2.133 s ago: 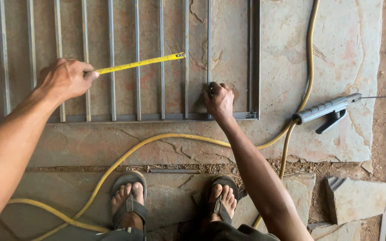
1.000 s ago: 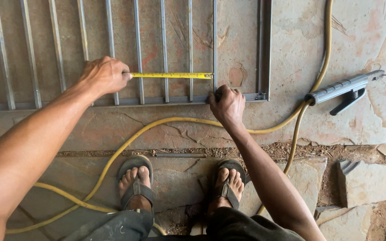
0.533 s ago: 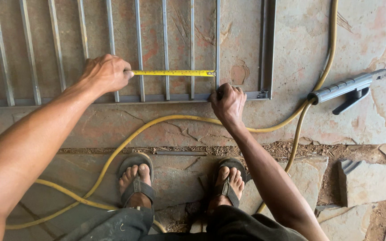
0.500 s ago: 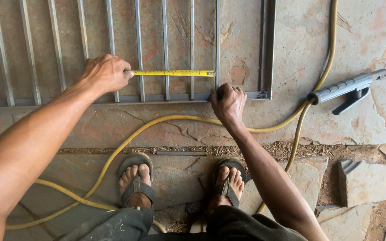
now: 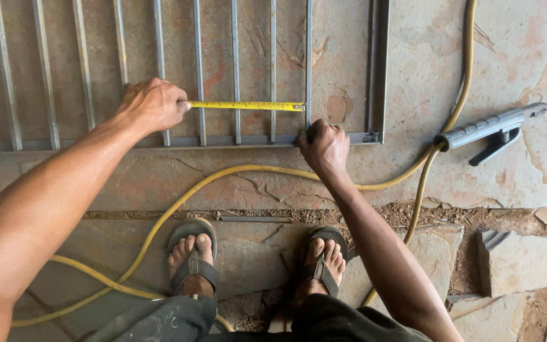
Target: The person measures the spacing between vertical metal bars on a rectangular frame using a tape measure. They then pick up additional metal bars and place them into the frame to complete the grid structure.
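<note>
flat irregular stone slabs [image 5: 508, 57] in tan and rust tones make up the ground, with a strip of loose dirt and gravel running between them lower down. lying flat on the stone is a grey metal grille frame [image 5: 378, 69], its thin upright bars evenly spaced and joined along a bottom rail. a yellow hose [image 5: 223, 174] snakes across the slabs below the frame, passes between the feet, loops up the right side and meets a grey welding electrode holder [image 5: 489, 126] that rests on the stone well apart from the frame. two feet in dark sandals [image 5: 191, 259] stand on the slab near the bottom edge of the view.

left hand [image 5: 150, 104] is closed in a fist over the body of a tape measure, which is hidden inside the grip, resting on top of the bars. yellow tape blade [image 5: 245, 106] runs out level to the right across three bars, its hooked tip touching one upright bar. right hand [image 5: 324, 145] is curled shut around the foot of that same bar where it meets the bottom rail, knuckles up, thumb side toward the tape tip just above it.
</note>
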